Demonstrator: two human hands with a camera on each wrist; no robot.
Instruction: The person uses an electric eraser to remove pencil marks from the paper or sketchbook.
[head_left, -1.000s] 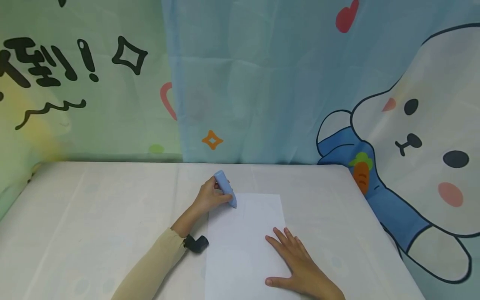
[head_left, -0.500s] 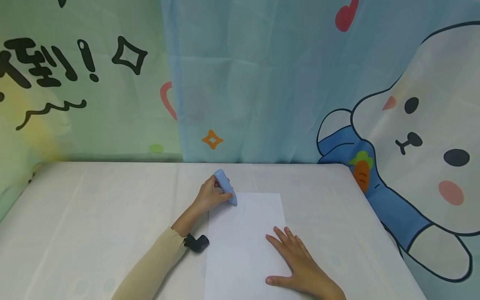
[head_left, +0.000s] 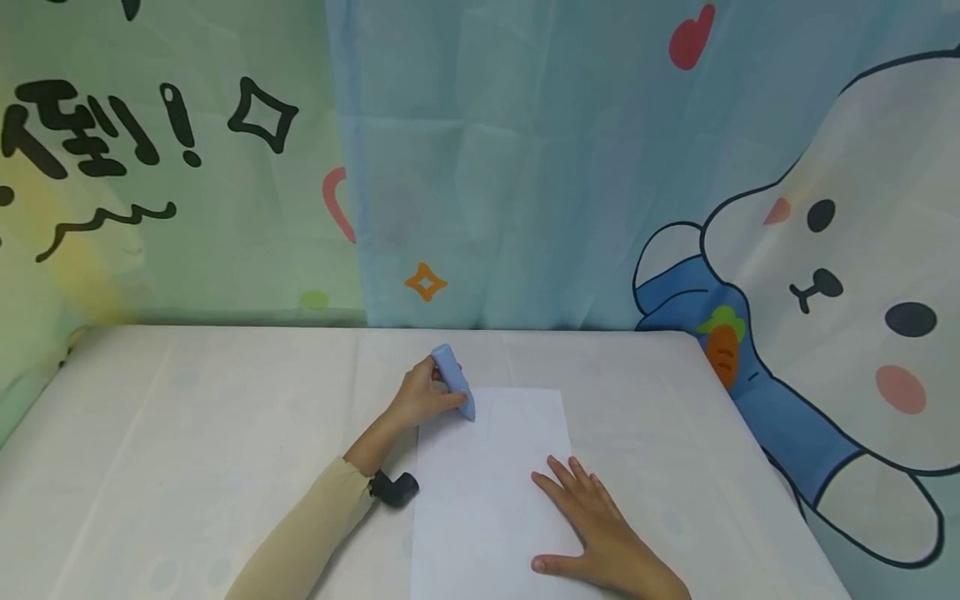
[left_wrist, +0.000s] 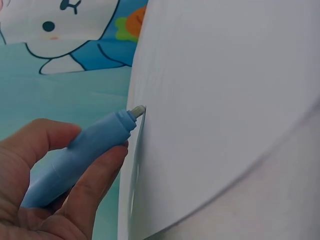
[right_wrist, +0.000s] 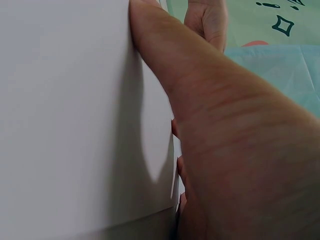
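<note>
Not much has changed over the last second, honestly. The left hand [head_left: 420,398] still grips the chunky blue marker [head_left: 453,379], fingers curled round its barrel, and the tip has only nudged a hair along the top left corner of the white paper sheet [head_left: 487,483]. In the wrist view the marker's pale nib [left_wrist: 138,110] is touching the paper's edge. The right hand [head_left: 600,533] lies flat on the sheet with fingers spread, pinning it to the table [head_left: 187,433]. No line shows on the paper yet, so I'd say the marking is only just starting.
</note>
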